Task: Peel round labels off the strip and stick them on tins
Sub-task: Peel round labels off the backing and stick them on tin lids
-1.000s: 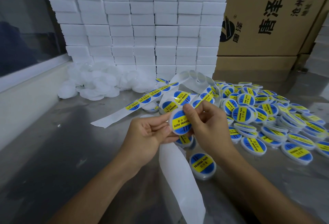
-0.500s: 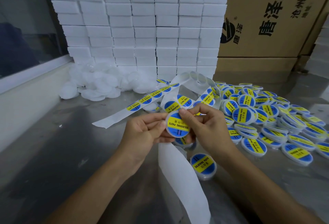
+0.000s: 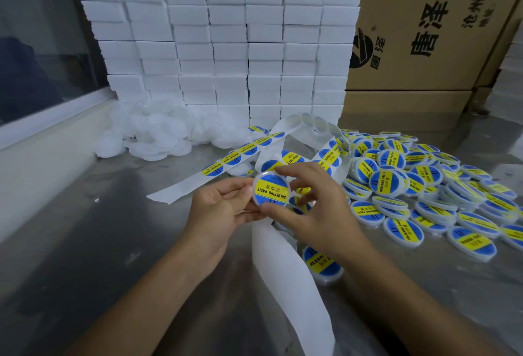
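Observation:
A round white tin (image 3: 270, 188) with a blue and yellow "SOLDERING PASTE" label sits between both hands above the metal table (image 3: 85, 242). My left hand (image 3: 223, 208) holds its left edge with thumb and fingers. My right hand (image 3: 314, 208) pinches it, forefinger on the top rim, thumb at the bottom. The label strip (image 3: 232, 159) loops behind the hands, blue and yellow labels still on it. Its bare white backing (image 3: 288, 276) trails toward me. A heap of labelled tins (image 3: 424, 186) lies to the right. Plain white tins (image 3: 158, 135) are piled at the back left.
A wall of stacked white boxes (image 3: 226, 39) stands behind the piles. Cardboard cartons (image 3: 430, 22) with printed characters fill the back right. One labelled tin (image 3: 322, 263) lies alone near my right wrist. A window ledge (image 3: 42, 129) runs along the left.
The tin has turned in my fingers, so its label text now reads upside down. My right forefinger has moved onto the top rim and the thumb to the bottom.

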